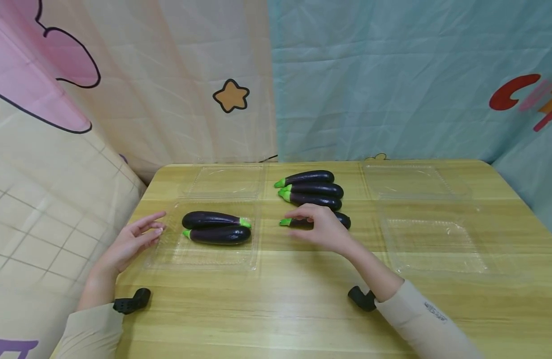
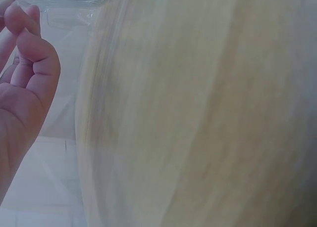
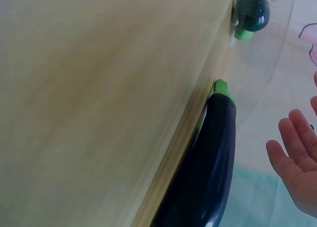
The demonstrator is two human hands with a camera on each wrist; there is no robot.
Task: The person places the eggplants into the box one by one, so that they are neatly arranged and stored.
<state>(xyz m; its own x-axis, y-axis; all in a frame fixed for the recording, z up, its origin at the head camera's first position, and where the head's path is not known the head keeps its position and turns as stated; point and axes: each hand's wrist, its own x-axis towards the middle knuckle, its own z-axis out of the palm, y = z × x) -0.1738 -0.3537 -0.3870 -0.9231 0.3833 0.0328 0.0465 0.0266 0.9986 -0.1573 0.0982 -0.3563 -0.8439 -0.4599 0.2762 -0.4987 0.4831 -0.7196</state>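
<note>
Two dark purple eggplants (image 1: 216,235) with green stems lie side by side in the clear plastic box (image 1: 204,262) on the left. My left hand (image 1: 131,242) is at that box's left side, fingers loosely bent and fingertips close to the rim. Over the nearest eggplant (image 1: 343,220) of the middle group hovers my right hand (image 1: 323,227), hiding part of it in the head view. In the right wrist view, this hand's relaxed fingers (image 3: 299,133) are apart from the eggplant (image 3: 213,148). Behind it, more eggplants (image 1: 316,189) lie stacked close together, stems to the left.
A second clear plastic box (image 1: 437,249) stands on the right, its raised lid (image 1: 403,179) behind it. The left box also has its lid (image 1: 228,179) folded back. Everything sits on a wood-grain table (image 1: 276,309), with printed curtains (image 1: 347,89) around the back and sides.
</note>
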